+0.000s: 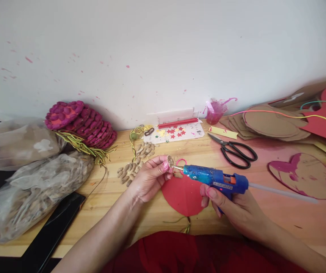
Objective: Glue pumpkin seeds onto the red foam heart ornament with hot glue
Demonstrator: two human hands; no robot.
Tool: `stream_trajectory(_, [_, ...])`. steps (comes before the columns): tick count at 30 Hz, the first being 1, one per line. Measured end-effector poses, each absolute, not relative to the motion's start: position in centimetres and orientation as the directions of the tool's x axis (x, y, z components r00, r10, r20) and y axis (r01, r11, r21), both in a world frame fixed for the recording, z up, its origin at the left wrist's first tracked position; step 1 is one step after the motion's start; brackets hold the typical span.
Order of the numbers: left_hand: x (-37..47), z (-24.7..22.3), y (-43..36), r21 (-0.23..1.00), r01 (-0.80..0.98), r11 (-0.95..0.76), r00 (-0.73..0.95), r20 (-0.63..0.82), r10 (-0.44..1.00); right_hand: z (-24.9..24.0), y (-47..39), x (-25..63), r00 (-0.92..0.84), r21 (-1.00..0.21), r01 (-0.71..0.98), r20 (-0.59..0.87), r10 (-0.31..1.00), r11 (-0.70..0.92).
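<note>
My left hand [151,176] pinches a peanut shell [170,160] between thumb and fingertips. Wrapped round a blue glue gun [208,177] is my right hand [231,206], with the metal nozzle pointing left, right at the shell. A clear glue stick [282,192] sticks out of the gun's back end. Below both hands lies a red round piece [181,195], partly covered by them, with a peanut shell near its upper edge and a pink loop [181,162] above. Yellow-green strings [187,227] hang at its lower edge. Loose peanut shells [129,170] are scattered beside my left hand.
Black-handled scissors [238,154] lie to the right, near a paint-marked cardboard heart [305,176] and stacked cardboard pieces [271,123]. Star cutouts [174,132] and a pink-stained cup [215,112] are by the wall. Left are stacked purple discs [80,123], a plastic bag [40,193] and a black phone-like slab [55,227].
</note>
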State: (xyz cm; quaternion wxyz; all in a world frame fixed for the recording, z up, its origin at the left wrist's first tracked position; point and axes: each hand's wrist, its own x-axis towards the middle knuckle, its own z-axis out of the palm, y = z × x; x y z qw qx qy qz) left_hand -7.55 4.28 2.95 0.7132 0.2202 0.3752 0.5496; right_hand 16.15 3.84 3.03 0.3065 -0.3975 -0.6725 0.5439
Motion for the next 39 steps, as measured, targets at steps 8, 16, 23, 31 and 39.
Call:
stream_trajectory(8, [-7.42, 3.06, 4.31, 0.733, -0.612, 0.297, 0.104, -0.298, 0.949, 2.97, 3.75, 16.29, -0.501, -0.969, 0.223, -0.017, 0.865, 0.11])
stream_trajectory(16, [-7.37, 2.93, 4.31, 0.738, -0.609, 0.289, 0.094, -0.295, 0.951, 2.47, 3.55, 16.53, -0.499, -0.982, 0.174, -0.02, 0.867, 0.077])
stream_trajectory(23, [-7.51, 2.71, 4.29, 0.769, -0.563, 0.303, 0.125, -0.283, 0.951, 2.22, 3.63, 16.55, -0.484, -0.989, 0.127, -0.001, 0.875, 0.069])
stream_trajectory(31, [-7.35, 2.77, 4.22, 0.777, -0.53, 0.339, 0.159, -0.302, 0.94, 2.41, 3.55, 16.46, -0.478, -0.99, 0.106, 0.035, 0.877, 0.097])
stream_trajectory(39, [-7.32, 2.88, 4.18, 0.78, -0.521, 0.348, 0.174, -0.303, 0.937, 2.71, 3.72, 16.45, -0.491, -0.985, 0.137, 0.027, 0.871, 0.107])
